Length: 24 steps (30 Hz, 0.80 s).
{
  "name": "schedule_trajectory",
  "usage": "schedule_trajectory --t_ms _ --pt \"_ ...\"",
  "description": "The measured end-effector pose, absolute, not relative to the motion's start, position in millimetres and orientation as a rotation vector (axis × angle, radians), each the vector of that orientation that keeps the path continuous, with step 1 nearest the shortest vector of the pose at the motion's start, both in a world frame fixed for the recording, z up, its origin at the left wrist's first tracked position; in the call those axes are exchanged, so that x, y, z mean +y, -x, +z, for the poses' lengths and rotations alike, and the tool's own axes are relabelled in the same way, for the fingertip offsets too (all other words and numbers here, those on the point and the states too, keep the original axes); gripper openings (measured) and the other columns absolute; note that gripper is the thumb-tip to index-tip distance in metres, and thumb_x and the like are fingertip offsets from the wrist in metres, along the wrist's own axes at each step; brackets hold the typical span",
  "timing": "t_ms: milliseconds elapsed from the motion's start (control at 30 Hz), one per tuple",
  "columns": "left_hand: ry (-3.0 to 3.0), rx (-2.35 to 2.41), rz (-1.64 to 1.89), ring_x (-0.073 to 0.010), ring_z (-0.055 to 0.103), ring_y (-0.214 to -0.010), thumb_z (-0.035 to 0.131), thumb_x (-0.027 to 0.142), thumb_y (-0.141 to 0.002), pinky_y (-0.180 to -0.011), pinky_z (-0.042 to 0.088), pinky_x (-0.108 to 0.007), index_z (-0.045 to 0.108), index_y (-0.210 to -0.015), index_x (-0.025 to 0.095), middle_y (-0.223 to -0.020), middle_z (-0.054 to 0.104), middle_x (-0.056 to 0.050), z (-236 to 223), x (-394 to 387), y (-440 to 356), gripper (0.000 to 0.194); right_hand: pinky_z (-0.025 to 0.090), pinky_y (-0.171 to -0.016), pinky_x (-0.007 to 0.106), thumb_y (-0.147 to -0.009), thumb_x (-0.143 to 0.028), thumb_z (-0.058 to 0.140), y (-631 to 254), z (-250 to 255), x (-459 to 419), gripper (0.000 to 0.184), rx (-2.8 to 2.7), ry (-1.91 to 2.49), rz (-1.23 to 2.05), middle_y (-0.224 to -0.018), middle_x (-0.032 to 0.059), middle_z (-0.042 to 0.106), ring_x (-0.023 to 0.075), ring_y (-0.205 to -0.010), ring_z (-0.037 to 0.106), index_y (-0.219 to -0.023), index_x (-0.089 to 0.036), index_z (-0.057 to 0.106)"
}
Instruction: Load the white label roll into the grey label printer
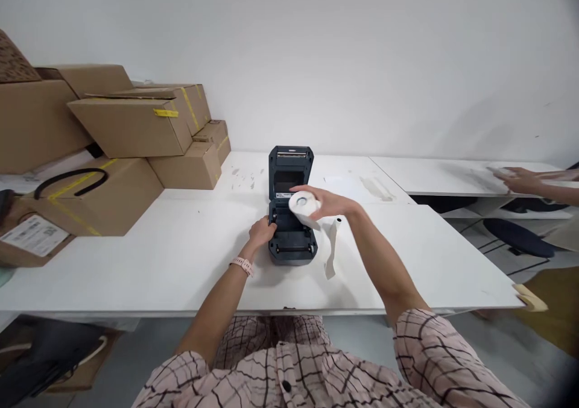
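Note:
A dark label printer (292, 239) stands on the white table with its lid (289, 170) raised towards the wall. My right hand (332, 203) grips a white label roll (303, 204) over the right side of the printer's open bay, the roll's round end and core facing up and left. At the printer's left edge, my left hand (262, 232) is closed on the housing, its fingertips partly hidden. Just right of the printer lies a narrow strip of white paper (332, 254), with a small dark-ended core (338, 220) at its top.
Cardboard boxes (131, 128) are stacked along the left of the table (181, 275), one bearing a black strap (70, 179). Another person's hands (520, 180) are over a second table at the far right. A dark chair (518, 236) stands below there.

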<state>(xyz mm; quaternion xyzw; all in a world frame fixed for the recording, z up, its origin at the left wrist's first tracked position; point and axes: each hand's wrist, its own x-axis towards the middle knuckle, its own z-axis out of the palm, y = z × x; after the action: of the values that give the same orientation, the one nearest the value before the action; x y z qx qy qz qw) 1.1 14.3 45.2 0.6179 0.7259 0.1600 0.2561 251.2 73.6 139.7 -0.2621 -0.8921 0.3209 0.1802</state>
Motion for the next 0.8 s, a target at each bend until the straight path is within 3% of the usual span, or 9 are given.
schedule_trajectory --t_ms 133,500,667,800 --pt "-1.662 1.948 0.497 -0.0353 0.071 -0.11 0.046 0.032 -0.088 -0.085 0.052 -0.041 0.069 -0.117 0.021 -0.119 0.077 -0.015 40.6 12.9 -1.6 0.038 0.051 -0.106 0.044 -0.067 -0.033 0.08 -300.8 136.2 83.9 0.074 -2.153 0.854 0.905 -0.146 0.0099 0.059 0.0301 -0.131 0.059 -0.137 -0.025 0.057" --pt "-1.596 1.952 0.522 -0.0322 0.071 -0.107 0.046 0.031 -0.089 -0.083 0.051 -0.037 0.069 -0.118 0.023 -0.117 0.077 -0.012 36.3 15.6 -1.2 0.037 0.055 -0.095 0.045 -0.048 -0.017 0.079 -295.6 25.5 145.3 0.076 -1.818 1.329 0.985 -0.12 0.0098 0.066 0.0252 -0.102 0.064 -0.121 -0.018 0.057" --pt "-1.566 1.927 0.571 -0.0311 0.07 -0.105 0.047 0.032 -0.089 -0.082 0.05 -0.037 0.069 -0.12 0.024 -0.116 0.077 -0.011 32.3 15.8 -0.3 0.039 0.051 -0.105 0.05 -0.06 -0.03 0.085 -322.4 20.6 132.6 0.089 -1.769 1.328 1.086 -0.138 0.0137 0.064 0.0286 -0.12 0.064 -0.142 -0.024 0.051" --pt "-1.544 1.911 0.6 -0.0308 0.07 -0.102 0.047 0.033 -0.088 -0.081 0.049 -0.037 0.067 -0.12 0.024 -0.117 0.076 -0.01 31.8 14.2 -0.6 0.039 0.04 -0.118 0.051 -0.073 -0.036 0.078 -372.2 6.9 92.6 0.079 -1.462 1.144 1.24 -0.152 0.0135 0.059 0.0292 -0.142 0.055 -0.146 -0.03 0.052"
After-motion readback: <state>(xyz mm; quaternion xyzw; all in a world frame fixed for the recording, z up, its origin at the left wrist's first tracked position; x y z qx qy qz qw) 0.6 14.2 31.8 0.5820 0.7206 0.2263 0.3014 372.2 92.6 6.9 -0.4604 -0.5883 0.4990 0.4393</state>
